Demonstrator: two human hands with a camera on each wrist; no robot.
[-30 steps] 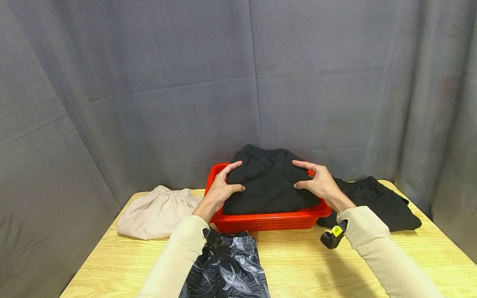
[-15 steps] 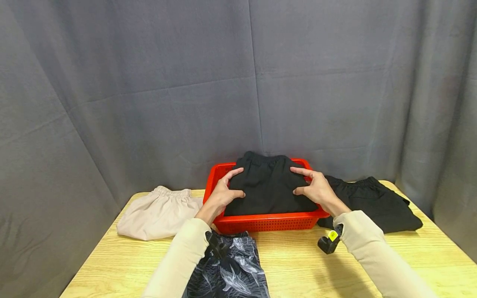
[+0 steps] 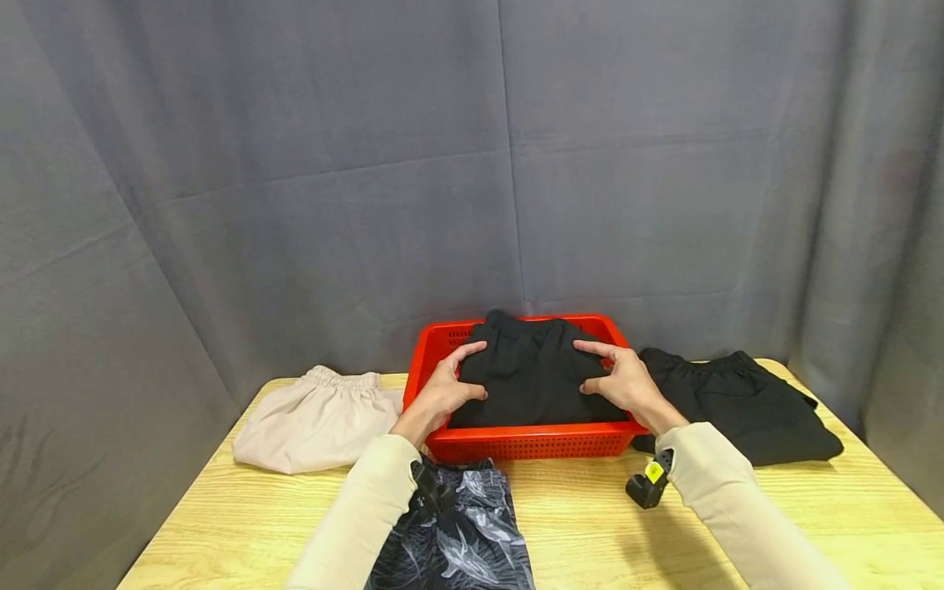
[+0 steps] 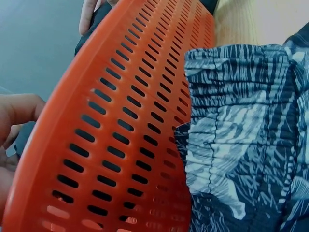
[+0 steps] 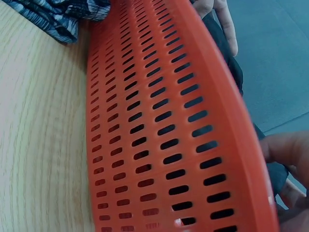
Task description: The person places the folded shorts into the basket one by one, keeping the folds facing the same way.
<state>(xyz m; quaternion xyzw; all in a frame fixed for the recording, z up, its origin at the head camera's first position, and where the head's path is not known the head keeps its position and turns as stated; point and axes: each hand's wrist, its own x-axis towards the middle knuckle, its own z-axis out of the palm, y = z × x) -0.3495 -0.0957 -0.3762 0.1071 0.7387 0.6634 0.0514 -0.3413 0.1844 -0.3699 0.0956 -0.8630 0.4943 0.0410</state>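
Folded black shorts (image 3: 534, 373) with a gathered waistband lie in the red perforated basket (image 3: 527, 448), their waist toward the back rim. My left hand (image 3: 448, 389) holds their left side, thumb and index finger spread on top. On the right side, my right hand (image 3: 627, 383) holds them the same way. The other fingers are mostly hidden in the head view. Both wrist views look at the basket's front wall (image 4: 130, 116), with part of a hand showing beyond the rim. Patterned black-and-grey shorts (image 3: 472, 533) lie in front of the basket, partly under my left forearm.
Beige shorts (image 3: 317, 422) lie folded on the wooden table (image 3: 575, 524) left of the basket. Another pair of black shorts (image 3: 745, 406) lies to its right, close against it. A grey curtain (image 3: 413, 164) stands right behind the table.
Both hands have lowered the black shorts deeper into the basket, so its back rim now shows. The other shorts have stayed in place.
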